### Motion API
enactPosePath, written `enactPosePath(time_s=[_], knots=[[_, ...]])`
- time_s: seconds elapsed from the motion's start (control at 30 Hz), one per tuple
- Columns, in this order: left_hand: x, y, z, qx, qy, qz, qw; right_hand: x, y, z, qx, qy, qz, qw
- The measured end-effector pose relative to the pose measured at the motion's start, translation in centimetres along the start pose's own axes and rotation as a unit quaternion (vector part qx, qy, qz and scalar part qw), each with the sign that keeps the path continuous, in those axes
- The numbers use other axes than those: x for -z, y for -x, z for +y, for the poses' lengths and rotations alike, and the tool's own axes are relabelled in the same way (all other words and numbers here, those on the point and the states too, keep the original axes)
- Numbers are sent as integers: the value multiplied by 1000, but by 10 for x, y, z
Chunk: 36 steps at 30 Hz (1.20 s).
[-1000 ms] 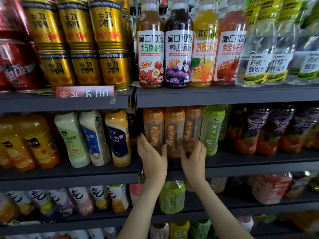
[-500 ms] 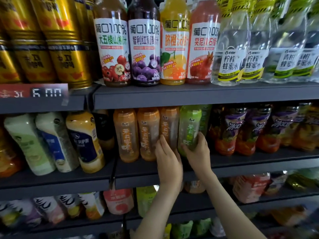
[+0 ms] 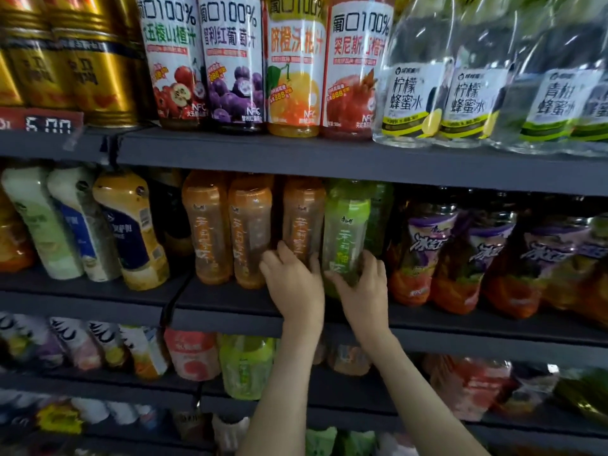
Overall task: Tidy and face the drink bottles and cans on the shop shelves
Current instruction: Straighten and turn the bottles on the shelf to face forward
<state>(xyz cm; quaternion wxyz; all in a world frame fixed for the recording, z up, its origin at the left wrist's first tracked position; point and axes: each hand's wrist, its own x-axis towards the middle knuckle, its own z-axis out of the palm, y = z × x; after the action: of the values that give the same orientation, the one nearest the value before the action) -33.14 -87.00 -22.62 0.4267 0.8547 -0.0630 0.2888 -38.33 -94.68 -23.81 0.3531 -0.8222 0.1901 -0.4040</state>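
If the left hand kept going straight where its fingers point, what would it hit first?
The orange bottle next to the green bottle: the left hand seems to wrap its base. Depth is hard to judge.

Only one camera here, a wide-angle worn on the head. It looks nearly square on at the middle shelf, tipped a little down and really close, so that shelf runs across the centre. The juice bottles on the upper shelf get cut off by the top edge. The left hand and right hand reach up from the bottom edge to an orange bottle and green bottle dead centre.
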Motion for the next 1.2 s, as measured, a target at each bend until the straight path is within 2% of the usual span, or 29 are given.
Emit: enactPosePath(time_s=[0.17,0.37,0.6,0.77,0.87,1.07,1.2], knots=[[1,6,-6,-28,1,33,999,2,-5,-1,-1,15,-21,1000],[10,3,-1,-18,9,4,1000,1,-11,-7,-34,27,-30,999],[28,-4,-10,-73,-7,9,997,2,-20,-14,-87,3,-87,992],[35,-4,4,-30,-14,-81,996,6,-17,-17,-104,-14,-68,992],[23,-7,6,-8,39,-123,992,10,-16,-15,-102,-5,-54,993],[3,-11,0,7,36,-108,993,11,-18,-11,-80,-20,-91,992],[7,-13,-3,12,59,-127,990,10,-20,-2,-43,-16,-84,995]])
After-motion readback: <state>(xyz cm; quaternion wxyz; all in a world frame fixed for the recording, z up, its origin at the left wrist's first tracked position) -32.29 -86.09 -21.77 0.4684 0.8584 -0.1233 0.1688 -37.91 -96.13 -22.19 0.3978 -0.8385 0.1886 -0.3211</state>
